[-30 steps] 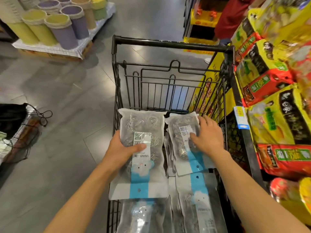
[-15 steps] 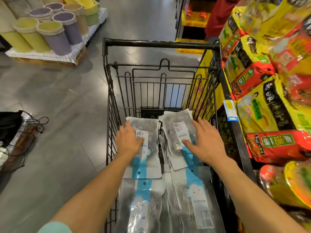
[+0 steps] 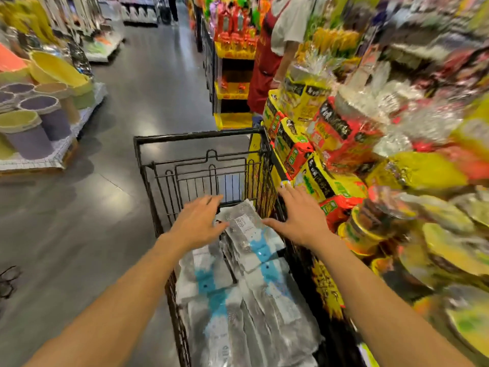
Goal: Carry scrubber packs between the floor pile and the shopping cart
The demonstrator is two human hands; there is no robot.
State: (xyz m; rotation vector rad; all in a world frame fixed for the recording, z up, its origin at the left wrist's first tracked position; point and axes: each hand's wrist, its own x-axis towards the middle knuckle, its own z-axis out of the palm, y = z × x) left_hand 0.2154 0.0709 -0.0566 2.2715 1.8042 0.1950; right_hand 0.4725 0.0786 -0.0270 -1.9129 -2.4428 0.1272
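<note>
Packs (image 3: 246, 263) of steel scourers lie piled in the cart (image 3: 190, 136), the top one tilted between my hands. My left hand (image 3: 197, 223) hovers over them with fingers straight and holding nothing; my right hand (image 3: 300, 221) is spread flat over the cart's right edge, also holding nothing. The loose pile could slide, I think, and my right hand could knock the noodle bags (image 3: 317, 181) just beside it.

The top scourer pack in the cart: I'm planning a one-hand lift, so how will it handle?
The top scourer pack is probably floppy, being a thin crinkled bag. Likely light: mostly airy wire balls. The glossy film may slip.
</note>
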